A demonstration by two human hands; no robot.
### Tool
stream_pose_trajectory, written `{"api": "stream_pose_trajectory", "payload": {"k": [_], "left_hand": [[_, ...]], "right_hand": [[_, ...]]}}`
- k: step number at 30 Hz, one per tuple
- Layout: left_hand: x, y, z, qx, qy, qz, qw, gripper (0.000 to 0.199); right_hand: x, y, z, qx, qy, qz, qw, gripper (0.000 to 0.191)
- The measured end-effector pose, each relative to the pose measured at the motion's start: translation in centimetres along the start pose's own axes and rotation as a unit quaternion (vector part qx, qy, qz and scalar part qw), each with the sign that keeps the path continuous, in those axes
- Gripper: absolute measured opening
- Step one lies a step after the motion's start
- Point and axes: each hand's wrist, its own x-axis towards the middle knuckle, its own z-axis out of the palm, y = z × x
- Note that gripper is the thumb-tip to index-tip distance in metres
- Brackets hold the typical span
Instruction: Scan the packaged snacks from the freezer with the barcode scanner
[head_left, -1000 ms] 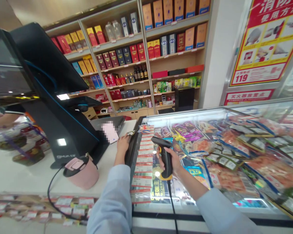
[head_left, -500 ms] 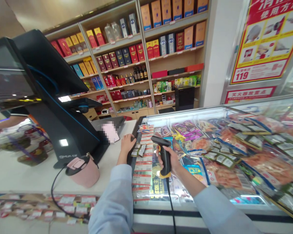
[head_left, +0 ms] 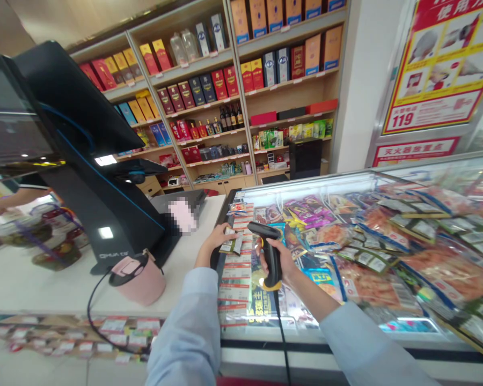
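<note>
The person is wearing a loose, pale blue long-sleeved shirt (head_left: 184, 327) of soft, creased fabric. Its left sleeve (head_left: 193, 300) and right sleeve (head_left: 366, 343) are ending at the forearms, well behind the bare left hand (head_left: 214, 241) and right hand (head_left: 280, 262).

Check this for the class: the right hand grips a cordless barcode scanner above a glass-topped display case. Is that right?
No: the barcode scanner in the right hand is corded, not cordless; the head view shows its black cable running down from the base.
</note>
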Motion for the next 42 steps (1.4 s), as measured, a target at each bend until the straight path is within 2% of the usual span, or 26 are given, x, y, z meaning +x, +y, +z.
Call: {"api": "stream_pose_trajectory", "payload": {"k": [3,5,10,14,23,42], "left_hand": [[0.3,0.2,0.5,-0.202,0.083,-0.003,0.976,0.048],[0.5,0.1,0.7,-0.265,0.134,0.0,0.955,0.05],[0.8,-0.2,0.5,-0.299,0.216,0.003,0.93,0.05],[0.8,-0.4,0.1,-0.307,0.263,0.007,0.915,0.049],[0.9,-0.7,0.2,-0.29,0.288,0.004,0.913,0.042],[1.0,-1.4,0.3,-0.245,0.279,0.016,0.928,0.044]], "right_hand": [[-0.2,0.0,0.3,-0.006,-0.004,0.0,1.0,0.038],[-0.5,0.0,0.8,-0.027,-0.011,0.011,1.0,0.037],[-1.1,0.2,1.8,-0.068,-0.03,0.004,0.997,0.035],[-1.3,0.7,2.0,-0.096,-0.04,0.038,0.994,0.036],[-2.0,0.8,3.0,-0.1,-0.039,0.076,0.991,0.036],[-1.7,1.1,2.1,-0.116,-0.077,0.059,0.988,0.036]]}}
